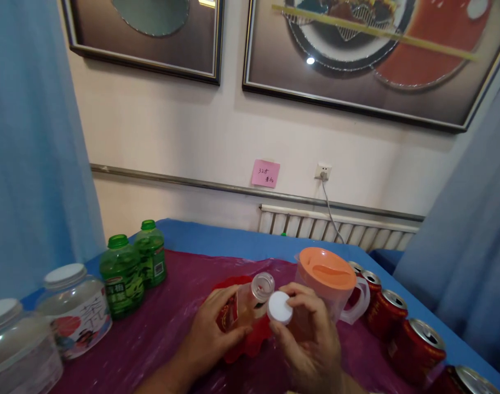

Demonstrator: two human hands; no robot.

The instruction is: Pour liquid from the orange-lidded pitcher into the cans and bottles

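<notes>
My left hand [211, 331] is wrapped round a small clear bottle [247, 303] with a red label and amber liquid, its uncapped mouth tilted up and to the right. Pinched between the thumb and fingers of my right hand [311, 334] is a white bottle cap [280, 307], held apart from the bottle's mouth and just right of it. Beneath the bottle lies a red scalloped dish [256, 340], partly hidden by my hands. Behind my right hand stands a clear pitcher [354, 309] with an orange lid [327, 268].
Several red cans [384, 314] line the right edge of the table. On the left stand two green bottles [121, 279] and two clear jars [75, 312] with white lids. A purple plastic sheet [184, 290] covers the blue tablecloth [225, 235]. A radiator [299, 221] runs along the wall behind.
</notes>
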